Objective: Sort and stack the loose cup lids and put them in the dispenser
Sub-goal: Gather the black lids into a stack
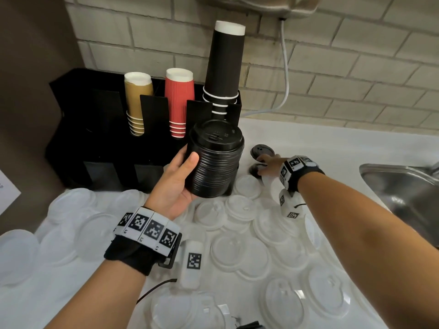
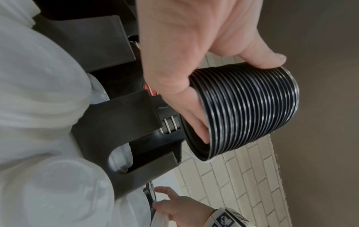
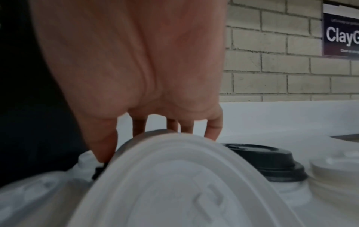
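My left hand (image 1: 188,169) grips a tall stack of black cup lids (image 1: 215,162) from the side, thumb on its front, just in front of the black dispenser (image 1: 107,143). The left wrist view shows the same stack (image 2: 248,110) with my fingers under its lowest lid. My right hand (image 1: 260,166) reaches over the counter and pinches a loose black lid (image 1: 253,169) between thumb and fingers. Another black lid (image 1: 261,150) lies just behind it, and also shows in the right wrist view (image 3: 266,161). Several clear lids (image 1: 240,255) cover the white counter.
The dispenser holds stacks of brown cups (image 1: 137,100), red cups (image 1: 179,100) and black cups (image 1: 224,67). A steel sink (image 1: 403,186) lies at the right. A white cable (image 1: 286,74) hangs down the brick wall. A clear lid (image 3: 174,184) leans close below my right wrist.
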Available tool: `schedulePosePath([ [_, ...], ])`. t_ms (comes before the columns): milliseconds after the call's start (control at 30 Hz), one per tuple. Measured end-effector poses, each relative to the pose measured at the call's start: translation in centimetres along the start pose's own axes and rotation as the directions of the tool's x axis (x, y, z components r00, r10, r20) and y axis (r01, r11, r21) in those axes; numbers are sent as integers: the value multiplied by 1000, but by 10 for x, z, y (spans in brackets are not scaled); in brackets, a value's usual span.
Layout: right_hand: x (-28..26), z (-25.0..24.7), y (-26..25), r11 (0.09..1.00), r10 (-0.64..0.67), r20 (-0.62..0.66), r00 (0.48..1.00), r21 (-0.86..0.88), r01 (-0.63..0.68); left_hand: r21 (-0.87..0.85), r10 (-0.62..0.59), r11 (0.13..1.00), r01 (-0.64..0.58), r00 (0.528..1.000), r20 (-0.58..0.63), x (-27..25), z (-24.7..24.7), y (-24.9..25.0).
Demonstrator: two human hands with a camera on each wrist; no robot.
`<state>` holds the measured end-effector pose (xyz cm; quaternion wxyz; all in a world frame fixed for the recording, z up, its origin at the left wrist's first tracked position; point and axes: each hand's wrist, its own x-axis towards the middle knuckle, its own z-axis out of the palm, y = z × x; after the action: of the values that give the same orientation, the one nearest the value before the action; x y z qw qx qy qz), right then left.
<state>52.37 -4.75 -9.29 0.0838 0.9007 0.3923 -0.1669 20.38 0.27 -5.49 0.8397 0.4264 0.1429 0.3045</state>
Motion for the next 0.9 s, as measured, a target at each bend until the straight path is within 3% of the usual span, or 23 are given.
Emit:
schedulePosePath([
  [100, -2, -3, -1, 997, -5, -16, 1000, 80, 6, -27, -6, 1000, 7, 1000, 27, -3, -2, -1],
  [267, 1, -1, -7, 996, -63, 24, 998, 71, 61, -41, -12, 999, 14, 998, 70, -6, 1, -2],
  [533, 10, 0, -22, 992, -93, 18, 996, -83, 94, -46, 9, 999, -6, 998, 55, -8, -5, 3],
  [700, 9, -15, -21, 964, -86, -148, 985, 236, 120, -27, -1, 1000, 2, 998, 66, -5, -5, 6],
  [767, 0, -27, -20, 871, -76, -219, 973, 461, 171, -21, 7, 1000, -5, 998, 67, -4, -4, 6],
  [900, -49, -46, -27, 457, -29, -413, 910, 805, 379, -25, 2, 1000, -1, 999, 47, -4, 1, 2],
])
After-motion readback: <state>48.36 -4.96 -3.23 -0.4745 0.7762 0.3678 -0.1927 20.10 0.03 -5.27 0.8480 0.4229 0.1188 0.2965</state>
